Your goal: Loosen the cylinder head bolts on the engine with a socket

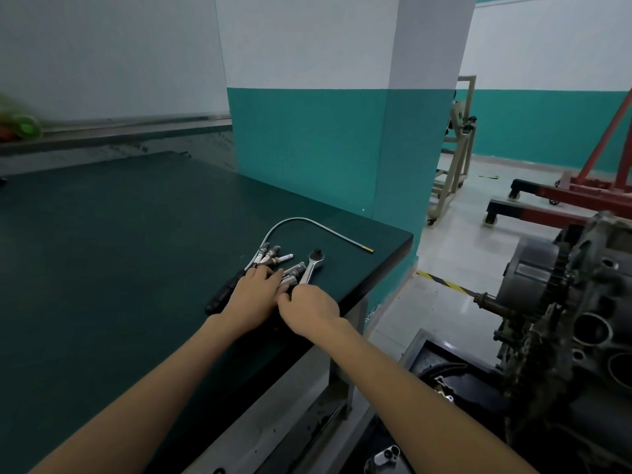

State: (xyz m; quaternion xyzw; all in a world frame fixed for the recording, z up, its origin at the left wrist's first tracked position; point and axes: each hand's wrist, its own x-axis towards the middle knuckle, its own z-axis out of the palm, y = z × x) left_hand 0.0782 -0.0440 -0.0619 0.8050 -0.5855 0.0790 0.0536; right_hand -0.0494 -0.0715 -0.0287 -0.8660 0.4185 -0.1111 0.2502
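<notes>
A chrome ratchet wrench (pixel 312 266) lies on the dark green workbench (pixel 119 234) near its right corner. My right hand (pixel 309 307) grips the lower end of the ratchet's handle. My left hand (pixel 254 290) lies flat beside it, fingers resting on a pile of sockets (pixel 294 271) and spark plugs (pixel 273 256). The engine (pixel 578 323) stands on the right, beyond the bench, its bolts not distinguishable.
A flexible pick-up tool (pixel 301 222) curves across the bench, its black handle (pixel 224 292) under my left hand. A teal pillar (pixel 318 148) rises behind the bench. A red engine hoist (pixel 581 193) and a beige stand (pixel 455 148) sit on the floor at right. A dark tray (pixel 451 374) lies below the engine.
</notes>
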